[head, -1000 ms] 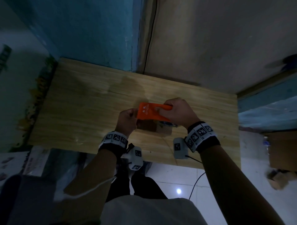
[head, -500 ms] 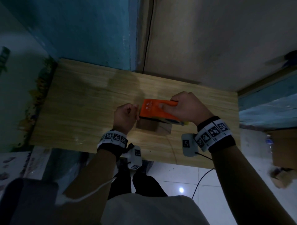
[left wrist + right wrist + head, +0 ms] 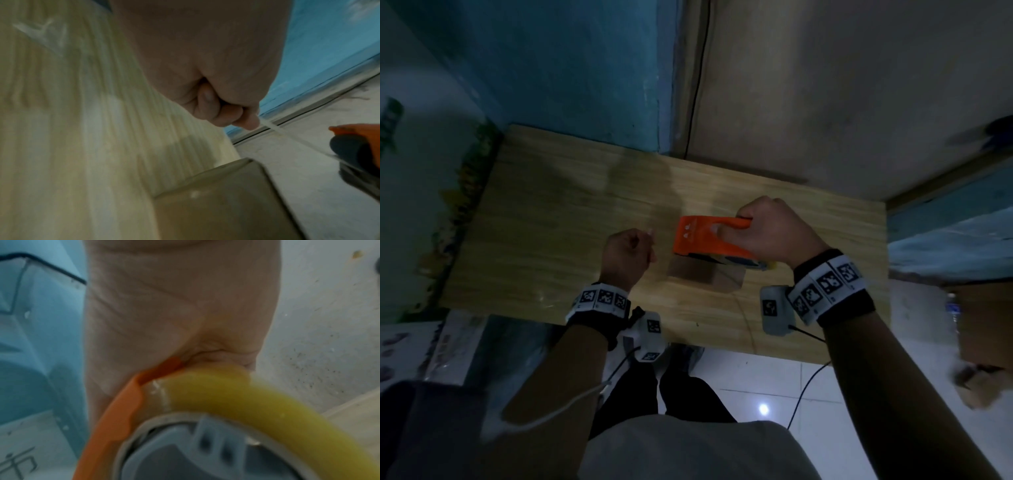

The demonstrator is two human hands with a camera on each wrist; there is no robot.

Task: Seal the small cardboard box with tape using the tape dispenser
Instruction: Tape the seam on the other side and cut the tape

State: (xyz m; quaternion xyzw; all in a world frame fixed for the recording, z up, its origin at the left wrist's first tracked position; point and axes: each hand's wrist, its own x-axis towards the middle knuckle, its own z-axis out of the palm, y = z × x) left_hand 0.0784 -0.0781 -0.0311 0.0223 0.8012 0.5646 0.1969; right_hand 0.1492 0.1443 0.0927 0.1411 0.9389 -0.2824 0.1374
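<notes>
Small cardboard box [image 3: 705, 275] on wooden bench [image 3: 544, 222], near front edge, right of middle. Orange tape dispenser [image 3: 705, 240] held above box, tilted, handle gripped by right hand [image 3: 767, 229], fingers curled round it. Left hand [image 3: 626, 253] just left of box, fingertips [image 3: 249, 121] pinching free end of clear tape strip [image 3: 287, 138], stretched taut to dispenser. Yellowish tape roll [image 3: 236, 395] close under right wrist camera.

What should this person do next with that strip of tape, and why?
Probably lower the tape strip onto the cardboard box. The left hand pinches its free end, the right hand holds the orange dispenser above the box, and the strip hangs stretched between them, not yet stuck down.
</notes>
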